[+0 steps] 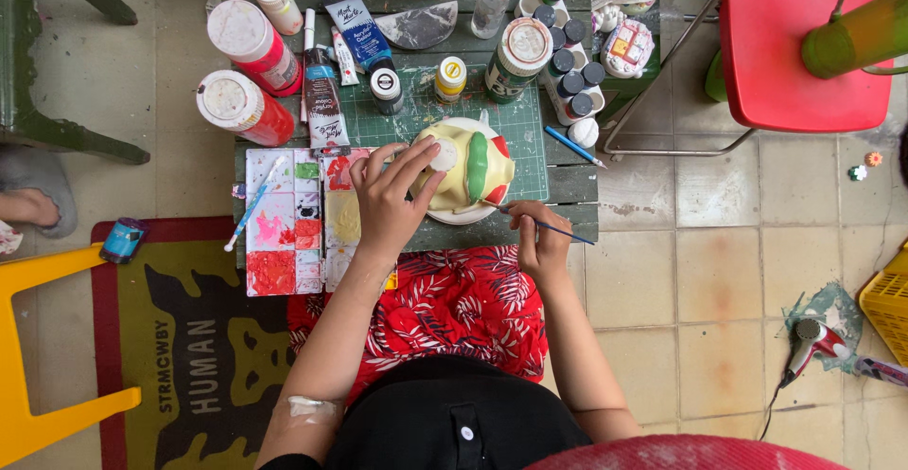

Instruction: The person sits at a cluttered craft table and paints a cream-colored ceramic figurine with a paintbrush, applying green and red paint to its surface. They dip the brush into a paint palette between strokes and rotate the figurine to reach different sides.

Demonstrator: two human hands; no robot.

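The left hand (386, 200) lies spread over the near left side of a painted figurine (470, 163), fingers splayed across its pale yellow surface and steadying it. The right hand (537, 235) is closed in a pinch on a thin blue-handled brush (539, 223), whose tip meets the figurine's lower right edge. The figurine, yellow with a green stripe and red patches, sits on a white plate (463, 215) on a green cutting mat (525, 144) at the middle of a small weathered table (572, 186). Just left of the left hand is a white paint palette (284, 224) smeared with red, pink and green, with another brush (251, 203) lying across it. Behind the mat stand red paint jars (248, 73), paint tubes (326, 101) and small dark-capped bottles (570, 63). A spare blue brush (574, 146) lies right of the mat.
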